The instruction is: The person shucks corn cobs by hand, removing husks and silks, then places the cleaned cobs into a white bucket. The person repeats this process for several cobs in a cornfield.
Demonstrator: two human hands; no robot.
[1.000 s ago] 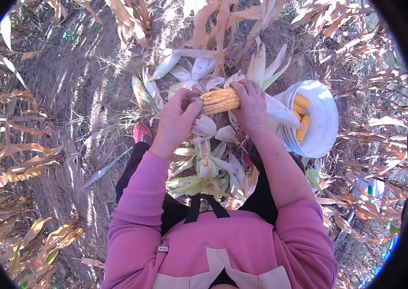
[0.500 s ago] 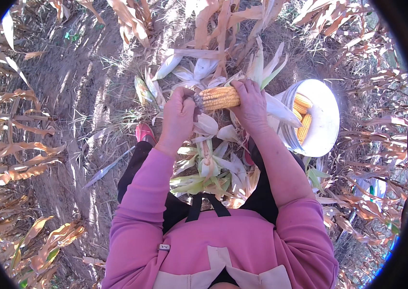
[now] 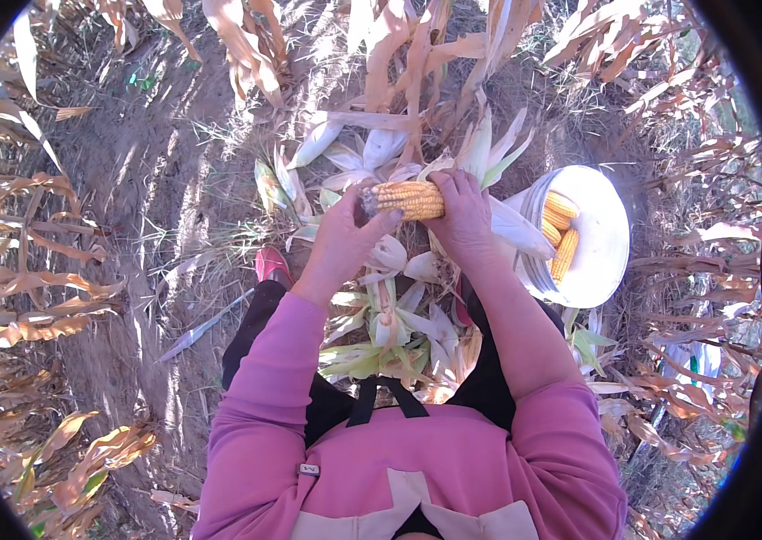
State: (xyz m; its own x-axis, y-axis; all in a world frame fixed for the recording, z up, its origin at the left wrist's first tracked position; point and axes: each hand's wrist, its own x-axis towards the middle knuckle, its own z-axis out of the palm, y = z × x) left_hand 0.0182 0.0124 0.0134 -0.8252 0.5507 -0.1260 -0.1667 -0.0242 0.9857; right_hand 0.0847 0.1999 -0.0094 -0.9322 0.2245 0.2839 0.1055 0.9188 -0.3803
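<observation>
A husked yellow ear of corn (image 3: 412, 201) lies level between my two hands, above a heap of husks. My left hand (image 3: 342, 236) is closed around its pale, greyish left end, the thumb pressed along the kernels. The other end sits in my right hand (image 3: 462, 216), whose fingers curl over the top. Pale husks (image 3: 390, 324) are strewn on the ground beneath my hands and between my legs. Just right of my right hand, a white bucket (image 3: 610, 238) leans on its side, with several bare yellow ears (image 3: 564, 256) inside.
Ears still in pale husk (image 3: 316, 144) lie beyond my hands. Dry corn stalks and leaves (image 3: 30, 315) line both sides and the far edge (image 3: 399, 63). Bare soil (image 3: 165, 144) runs along the left. A red shoe (image 3: 271, 265) shows beside the heap.
My left hand has shifted its hold at the left end of the ear, and its thumb now lies on the kernels. My right hand keeps its grip. The whole view has dropped slightly.
</observation>
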